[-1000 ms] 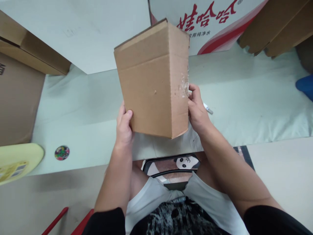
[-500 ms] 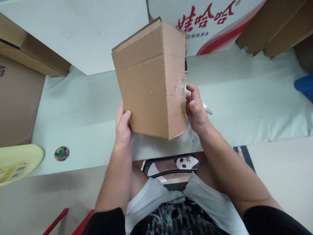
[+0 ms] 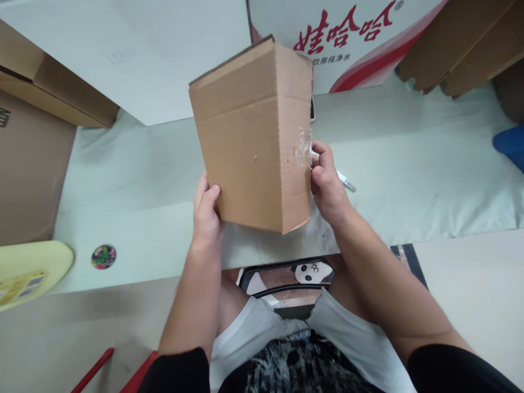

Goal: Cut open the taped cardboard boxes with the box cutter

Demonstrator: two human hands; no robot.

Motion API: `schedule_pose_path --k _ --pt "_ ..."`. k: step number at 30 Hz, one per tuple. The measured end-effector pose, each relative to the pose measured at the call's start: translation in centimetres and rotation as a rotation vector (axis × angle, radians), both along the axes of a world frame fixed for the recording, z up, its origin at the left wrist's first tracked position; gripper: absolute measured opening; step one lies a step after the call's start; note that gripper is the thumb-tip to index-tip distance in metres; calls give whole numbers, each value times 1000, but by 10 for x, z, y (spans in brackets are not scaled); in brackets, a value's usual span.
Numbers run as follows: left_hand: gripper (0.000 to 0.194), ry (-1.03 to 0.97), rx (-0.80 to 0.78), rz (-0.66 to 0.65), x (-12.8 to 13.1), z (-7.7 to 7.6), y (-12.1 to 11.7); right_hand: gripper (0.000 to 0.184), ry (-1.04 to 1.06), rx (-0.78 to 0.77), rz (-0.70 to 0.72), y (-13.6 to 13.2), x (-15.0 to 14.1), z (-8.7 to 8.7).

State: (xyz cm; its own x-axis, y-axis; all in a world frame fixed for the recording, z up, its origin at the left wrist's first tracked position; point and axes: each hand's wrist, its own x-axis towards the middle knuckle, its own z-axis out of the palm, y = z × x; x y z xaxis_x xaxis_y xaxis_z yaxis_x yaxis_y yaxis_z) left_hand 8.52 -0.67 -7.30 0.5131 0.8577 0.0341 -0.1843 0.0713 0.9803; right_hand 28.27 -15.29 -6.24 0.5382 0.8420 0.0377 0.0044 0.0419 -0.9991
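Note:
A brown cardboard box (image 3: 241, 147) is held up, tilted, in front of me. My left hand (image 3: 207, 210) grips its lower left edge, thumb on the front face and fingers behind. Crumpled clear tape (image 3: 303, 146) clings to the narrow right side of the box. At that side my right hand (image 3: 328, 183) is closed in a pinch at the tape's edge; its fingertips are partly hidden. Behind the right hand, a white slim object with a grey tip (image 3: 347, 182) lies on the pale green cloth, partly covered.
A white carton with red lettering (image 3: 368, 65) and a plain white panel (image 3: 123, 49) stand at the back. Cardboard boxes (image 3: 28, 164) line the left; more cardboard (image 3: 458, 43) is at the right. A round colourful disc (image 3: 103, 256) and a pale yellow item (image 3: 33, 267) lie at left.
The top of the box has tipped slightly down and to the right. Both hands stay almost where they were, still at the box.

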Motion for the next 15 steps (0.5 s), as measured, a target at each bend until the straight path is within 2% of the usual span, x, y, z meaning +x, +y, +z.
schedule_pose_path --k 9,15 --pt "49 0 -23 19 1 2 0 80 46 26 -19 1 0 -1" --pt "51 3 -22 17 1 2 0 78 26 -14 -15 0 1 -4"
